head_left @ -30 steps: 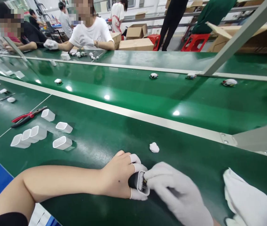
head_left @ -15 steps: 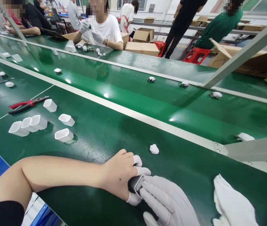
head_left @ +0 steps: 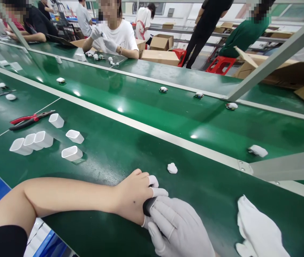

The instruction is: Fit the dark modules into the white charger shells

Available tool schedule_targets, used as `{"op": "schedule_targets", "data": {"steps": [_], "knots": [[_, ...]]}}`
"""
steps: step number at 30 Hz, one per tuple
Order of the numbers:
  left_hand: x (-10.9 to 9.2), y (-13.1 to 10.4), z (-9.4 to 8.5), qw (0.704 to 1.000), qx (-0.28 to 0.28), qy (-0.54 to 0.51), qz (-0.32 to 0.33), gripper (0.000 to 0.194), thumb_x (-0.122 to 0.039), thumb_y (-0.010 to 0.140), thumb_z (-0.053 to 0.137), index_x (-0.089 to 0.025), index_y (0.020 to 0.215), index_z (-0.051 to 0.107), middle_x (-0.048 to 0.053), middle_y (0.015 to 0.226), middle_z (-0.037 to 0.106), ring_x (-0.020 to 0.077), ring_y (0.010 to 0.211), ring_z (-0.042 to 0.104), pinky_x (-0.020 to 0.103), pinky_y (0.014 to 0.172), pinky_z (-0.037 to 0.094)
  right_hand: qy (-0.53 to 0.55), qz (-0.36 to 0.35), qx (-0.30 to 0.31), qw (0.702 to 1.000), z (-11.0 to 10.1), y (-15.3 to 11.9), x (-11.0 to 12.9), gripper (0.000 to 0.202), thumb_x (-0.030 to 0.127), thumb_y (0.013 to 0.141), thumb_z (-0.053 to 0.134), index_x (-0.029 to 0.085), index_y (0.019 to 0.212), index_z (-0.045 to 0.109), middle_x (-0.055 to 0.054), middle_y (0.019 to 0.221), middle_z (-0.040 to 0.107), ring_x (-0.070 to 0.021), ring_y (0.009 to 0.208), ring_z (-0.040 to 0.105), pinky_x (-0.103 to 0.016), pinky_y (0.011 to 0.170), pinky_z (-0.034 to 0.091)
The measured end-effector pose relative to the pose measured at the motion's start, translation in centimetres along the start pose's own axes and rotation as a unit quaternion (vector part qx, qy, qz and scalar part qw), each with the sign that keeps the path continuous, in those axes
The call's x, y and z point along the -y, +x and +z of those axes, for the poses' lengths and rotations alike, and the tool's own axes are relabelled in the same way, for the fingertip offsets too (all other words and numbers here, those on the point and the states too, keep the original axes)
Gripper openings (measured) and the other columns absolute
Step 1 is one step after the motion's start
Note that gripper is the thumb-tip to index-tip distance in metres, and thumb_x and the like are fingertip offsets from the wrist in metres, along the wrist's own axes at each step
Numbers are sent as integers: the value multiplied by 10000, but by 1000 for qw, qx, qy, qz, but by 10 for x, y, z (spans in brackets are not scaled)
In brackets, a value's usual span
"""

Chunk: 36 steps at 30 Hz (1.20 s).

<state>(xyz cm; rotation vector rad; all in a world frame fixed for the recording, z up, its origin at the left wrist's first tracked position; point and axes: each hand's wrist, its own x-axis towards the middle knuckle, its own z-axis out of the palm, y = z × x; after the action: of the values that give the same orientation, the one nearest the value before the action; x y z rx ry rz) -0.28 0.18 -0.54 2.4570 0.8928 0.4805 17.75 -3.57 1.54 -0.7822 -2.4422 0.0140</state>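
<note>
My left hand (head_left: 133, 200), bare but for white finger cots, grips a small dark-sided plastic case (head_left: 148, 206) between its fingers and thumb. My right hand (head_left: 180, 226), in a whitish glove, is closed over the other end of the case, fingers along the top and thumb underneath. Most of the case and whatever is inside it are hidden by the hands. Just beyond them lies a white lump (head_left: 172, 168). A crumpled white glove (head_left: 259, 228) rests to the right of my right hand.
Several white plastic cases (head_left: 72, 153) and red-handled pliers (head_left: 31, 118) lie on the left of the green bench. Past a pale rail (head_left: 130, 123), a green belt carries small white-topped parts (head_left: 258, 150). A metal post (head_left: 288, 166) stands at right. A co-worker (head_left: 117, 35) sits opposite.
My right hand has moved left and its fingers and thumb have closed over the case's open end. The parts on the belt have shifted left.
</note>
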Motion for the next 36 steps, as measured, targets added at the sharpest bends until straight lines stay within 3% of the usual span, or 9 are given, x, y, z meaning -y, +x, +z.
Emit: {"op": "schedule_targets", "data": {"steps": [3,7,10,14,18,22,29,32,36], "knots": [[0,0,-1,1000,5,-6,-2,650,-438,594,680,-276,1211,553,24,994,562,189,796,503,324,729,291,11,24,19,999,2,2,4,278,201,903,409,177,668,556,-42,657,592,-185,577,549,-314,509,347],[0,1,-1,1000,8,-6,-6,617,-459,606,678,-290,1188,563,12,982,563,185,798,506,320,738,291,68,36,-14,997,2,5,5,215,191,876,427,186,681,518,-26,653,570,-176,595,540,-306,535,349],[-1,1,1,1000,-3,-7,-14,652,-530,599,674,-283,1192,559,9,970,570,180,778,505,315,730,295,103,25,-62,992,-4,3,-3,153,145,861,420,187,835,564,-25,763,640,-179,676,598,-324,606,411],[-2,1,2,999,-16,-14,-28,596,-444,602,671,-290,1169,573,-7,906,571,166,750,514,301,712,305,61,16,-132,989,-12,-2,-16,219,111,833,462,197,1001,574,-27,892,690,-192,793,631,-339,681,461],[-2,1,1,999,-17,-17,-29,557,-477,615,675,-276,1130,605,6,912,594,174,749,526,313,720,321,22,13,-91,996,-13,1,-13,160,171,858,456,198,918,602,-10,842,702,-185,674,588,-325,570,366],[-1,2,0,999,-8,-24,-31,550,-539,639,674,-268,1116,627,14,913,605,185,760,539,328,722,330,-4,38,-51,998,-8,7,-4,194,225,896,429,186,822,604,-5,821,700,-178,626,531,-334,569,260],[-1,1,-1,998,24,-19,-50,546,-444,643,703,-261,1149,614,39,1030,602,205,846,552,354,804,347,-84,33,16,996,2,4,3,379,240,975,329,181,704,587,-26,723,633,-134,460,337,-346,546,147],[-2,2,-1,998,30,-13,-53,548,-425,624,710,-272,1141,613,28,1021,599,202,853,552,349,803,346,-11,48,-3,999,0,4,-2,385,234,975,322,189,688,575,-20,688,614,-134,460,388,-337,523,200],[-4,2,-2,999,10,-6,-46,545,-412,608,696,-279,1129,609,3,942,588,184,816,545,331,769,339,183,138,-136,964,-6,-4,-18,192,204,945,433,223,874,610,-11,841,663,-162,716,617,-296,646,456]]}}
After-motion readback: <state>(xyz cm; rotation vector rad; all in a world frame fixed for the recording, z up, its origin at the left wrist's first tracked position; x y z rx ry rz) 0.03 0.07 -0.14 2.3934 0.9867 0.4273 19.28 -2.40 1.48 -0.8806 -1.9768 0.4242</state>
